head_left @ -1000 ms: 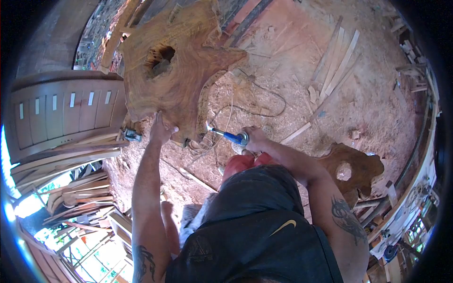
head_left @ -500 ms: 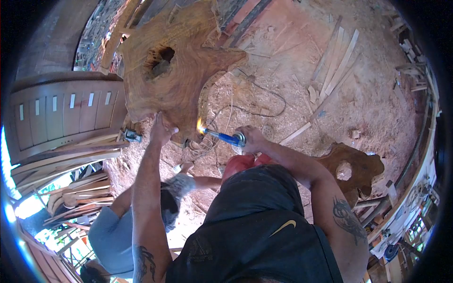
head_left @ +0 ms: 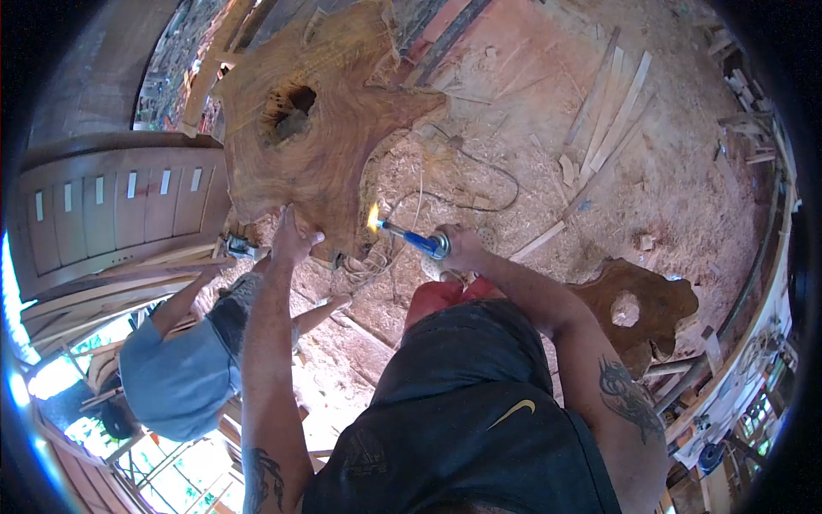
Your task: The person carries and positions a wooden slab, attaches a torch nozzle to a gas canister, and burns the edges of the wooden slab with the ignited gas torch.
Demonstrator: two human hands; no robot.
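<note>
And here's the right hand (head_left: 463, 248), fingers closed around the rear of a blue, tube-shaped handheld torch (head_left: 419, 241) with a metal tip, nozzle pointing up and to the left. A yellow-orange flame (head_left: 373, 218) burns at that nozzle, right by the lower right edge of a big, irregular brown wooden slab (head_left: 300, 188); whether it touches the wood, I can't tell. Over on the slab's bottom edge rests the left hand (head_left: 295, 240), fingers on the wood, thumb spread wide. The slab fills the upper left of the view, a ragged dark hole (head_left: 295, 111) through its upper part. Across at right, a smaller brown wooden slab (head_left: 664, 300) shows a rounded opening. Pale, narrow wooden strips (head_left: 622, 107) lie on the floor, and at left a co-worker in a grey shirt (head_left: 175, 373) bends forward.
</note>
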